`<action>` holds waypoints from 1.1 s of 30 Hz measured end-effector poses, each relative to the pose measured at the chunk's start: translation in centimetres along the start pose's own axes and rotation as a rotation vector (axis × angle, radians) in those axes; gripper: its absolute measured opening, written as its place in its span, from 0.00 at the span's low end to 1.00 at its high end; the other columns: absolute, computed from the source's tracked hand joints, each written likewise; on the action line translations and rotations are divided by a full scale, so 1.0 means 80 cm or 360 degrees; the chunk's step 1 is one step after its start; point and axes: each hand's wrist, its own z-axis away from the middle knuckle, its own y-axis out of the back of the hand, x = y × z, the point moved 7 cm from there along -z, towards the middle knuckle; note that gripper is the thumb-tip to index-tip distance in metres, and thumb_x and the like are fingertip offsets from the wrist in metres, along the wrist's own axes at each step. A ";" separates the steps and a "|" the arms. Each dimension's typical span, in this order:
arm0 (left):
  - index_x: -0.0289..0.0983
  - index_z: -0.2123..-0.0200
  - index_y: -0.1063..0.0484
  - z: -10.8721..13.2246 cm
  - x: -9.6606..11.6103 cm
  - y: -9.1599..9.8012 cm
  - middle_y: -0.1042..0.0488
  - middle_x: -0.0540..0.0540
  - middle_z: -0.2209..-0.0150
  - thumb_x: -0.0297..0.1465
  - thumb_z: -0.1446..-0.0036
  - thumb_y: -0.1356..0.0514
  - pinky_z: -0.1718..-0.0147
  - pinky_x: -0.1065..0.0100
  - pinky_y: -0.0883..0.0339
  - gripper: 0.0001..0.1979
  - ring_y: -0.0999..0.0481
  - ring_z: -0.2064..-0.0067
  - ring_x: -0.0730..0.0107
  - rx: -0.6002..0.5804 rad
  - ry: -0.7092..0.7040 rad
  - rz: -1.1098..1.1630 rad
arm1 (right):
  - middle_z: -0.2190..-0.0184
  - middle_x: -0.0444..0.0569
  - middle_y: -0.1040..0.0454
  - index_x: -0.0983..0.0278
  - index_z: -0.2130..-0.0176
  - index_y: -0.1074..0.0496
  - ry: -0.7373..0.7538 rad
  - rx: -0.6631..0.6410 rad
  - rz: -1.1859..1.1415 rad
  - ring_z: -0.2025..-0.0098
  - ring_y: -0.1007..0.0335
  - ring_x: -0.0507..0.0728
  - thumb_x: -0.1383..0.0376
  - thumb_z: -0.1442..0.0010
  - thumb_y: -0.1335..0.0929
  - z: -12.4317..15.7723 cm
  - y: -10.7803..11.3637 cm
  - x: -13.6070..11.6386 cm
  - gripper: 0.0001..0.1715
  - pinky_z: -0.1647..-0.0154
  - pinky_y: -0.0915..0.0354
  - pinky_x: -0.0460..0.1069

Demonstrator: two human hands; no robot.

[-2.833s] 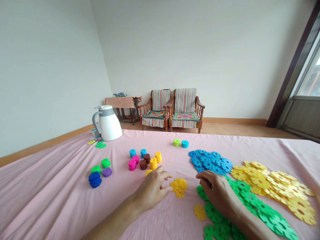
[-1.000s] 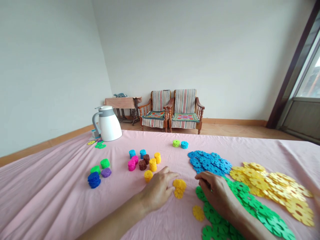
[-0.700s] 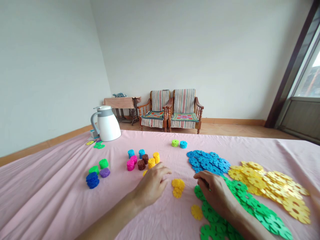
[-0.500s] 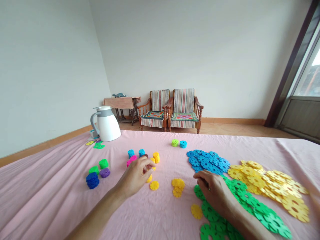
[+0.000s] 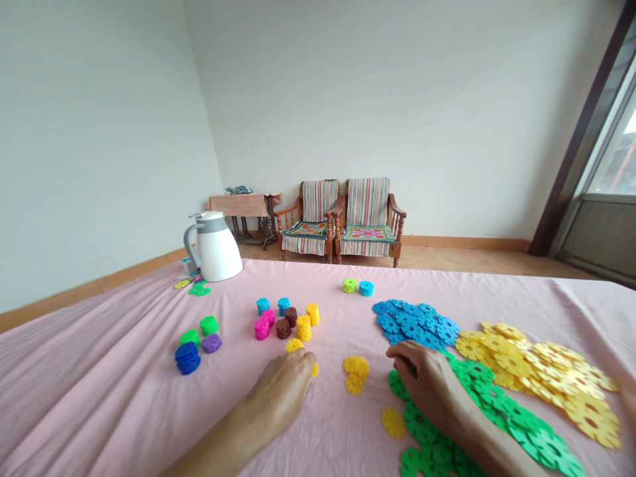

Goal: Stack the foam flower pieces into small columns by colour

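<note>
My left hand (image 5: pixel 288 385) is closed, palm down, over a yellow notched plastic disc (image 5: pixel 315 370) whose edge shows beside the fingertips. The fingertips themselves are mostly hidden. Just beyond it lies a yellow disc stack (image 5: pixel 294 345), with taller yellow stacks (image 5: pixel 303 328) behind. My right hand (image 5: pixel 420 371) is curled with fingers together over the edge of the green disc pile (image 5: pixel 477 397); whatever it may hold is hidden. Between the hands is a small yellow cluster (image 5: pixel 355 372), and a single yellow disc (image 5: pixel 393 422) lies nearer me.
Brown stacks (image 5: pixel 283 328), pink stacks (image 5: pixel 262 328) and blue stacks (image 5: pixel 187 358) stand to the left. A blue disc pile (image 5: pixel 415 322) and a yellow disc pile (image 5: pixel 541 364) spread at right. A white jug (image 5: pixel 218 248) stands on the pink cloth (image 5: pixel 124 371) at far left.
My left hand has moved back toward me from the tall yellow stacks and come down over the lone yellow disc. The brown and yellow stacks now show. My right hand stays put.
</note>
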 end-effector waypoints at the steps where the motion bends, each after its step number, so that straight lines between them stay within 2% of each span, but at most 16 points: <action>1: 0.39 0.71 0.36 0.000 0.001 0.001 0.31 0.46 0.68 0.25 0.49 0.49 0.67 0.65 0.43 0.05 0.31 0.65 0.63 -0.0001 -0.0016 -0.0060 | 0.65 0.47 0.25 0.61 0.63 0.27 -0.0001 -0.0001 -0.0006 0.64 0.28 0.55 0.66 0.42 0.44 0.000 0.000 0.000 0.19 0.62 0.37 0.48; 3: 0.39 0.70 0.36 0.000 0.006 0.004 0.31 0.47 0.67 0.25 0.49 0.49 0.67 0.67 0.43 0.04 0.31 0.65 0.65 -0.0023 -0.0042 -0.0162 | 0.66 0.47 0.25 0.61 0.63 0.27 -0.0008 0.0003 -0.0017 0.63 0.29 0.55 0.66 0.42 0.44 0.000 0.001 -0.002 0.18 0.62 0.37 0.48; 10: 0.38 0.71 0.36 0.005 0.020 0.014 0.33 0.49 0.66 0.23 0.55 0.48 0.69 0.71 0.43 0.06 0.33 0.67 0.70 0.0003 -0.0095 -0.0136 | 0.66 0.47 0.25 0.61 0.62 0.27 -0.0015 -0.0002 -0.0028 0.64 0.29 0.54 0.66 0.42 0.44 0.001 0.001 0.000 0.18 0.62 0.38 0.48; 14: 0.38 0.72 0.36 0.011 0.026 0.013 0.33 0.51 0.68 0.21 0.57 0.48 0.69 0.72 0.43 0.08 0.33 0.68 0.71 0.0028 -0.0133 -0.0114 | 0.66 0.46 0.25 0.61 0.63 0.27 -0.0021 -0.0002 -0.0012 0.64 0.29 0.54 0.66 0.42 0.43 0.000 -0.001 0.002 0.18 0.63 0.38 0.48; 16: 0.38 0.71 0.35 0.012 0.026 0.021 0.33 0.51 0.69 0.22 0.57 0.48 0.69 0.72 0.43 0.08 0.33 0.68 0.71 0.0060 -0.0144 -0.0091 | 0.66 0.46 0.25 0.60 0.63 0.27 -0.0025 0.0000 -0.0005 0.64 0.29 0.54 0.66 0.42 0.44 -0.001 -0.001 0.002 0.17 0.63 0.38 0.47; 21: 0.38 0.67 0.33 -0.008 0.003 0.066 0.32 0.49 0.66 0.23 0.57 0.46 0.68 0.71 0.42 0.11 0.33 0.66 0.70 0.0221 -0.0050 -0.0059 | 0.66 0.46 0.25 0.60 0.64 0.28 -0.0035 -0.0006 0.0019 0.64 0.29 0.54 0.66 0.42 0.44 0.000 -0.002 0.002 0.17 0.63 0.38 0.47; 23: 0.37 0.68 0.33 -0.021 -0.010 0.079 0.32 0.50 0.68 0.25 0.56 0.45 0.69 0.72 0.42 0.09 0.33 0.68 0.70 0.0212 -0.0008 -0.0033 | 0.66 0.46 0.25 0.61 0.64 0.28 -0.0039 -0.0012 0.0026 0.64 0.29 0.54 0.66 0.42 0.44 0.000 -0.003 0.004 0.17 0.63 0.38 0.47; 27: 0.37 0.67 0.34 -0.037 -0.028 0.079 0.32 0.52 0.71 0.27 0.56 0.44 0.72 0.73 0.42 0.09 0.33 0.71 0.73 0.0109 0.0022 0.0061 | 0.66 0.45 0.25 0.60 0.64 0.28 -0.0029 -0.0003 0.0021 0.64 0.29 0.54 0.66 0.42 0.44 0.000 -0.003 0.005 0.17 0.63 0.38 0.47; 33: 0.37 0.67 0.32 -0.035 -0.032 0.069 0.33 0.51 0.69 0.28 0.59 0.43 0.72 0.73 0.41 0.11 0.34 0.71 0.74 0.0081 0.0038 0.0052 | 0.66 0.45 0.25 0.60 0.64 0.28 -0.0036 0.0000 0.0027 0.64 0.29 0.54 0.66 0.42 0.43 0.001 -0.001 0.005 0.17 0.63 0.38 0.47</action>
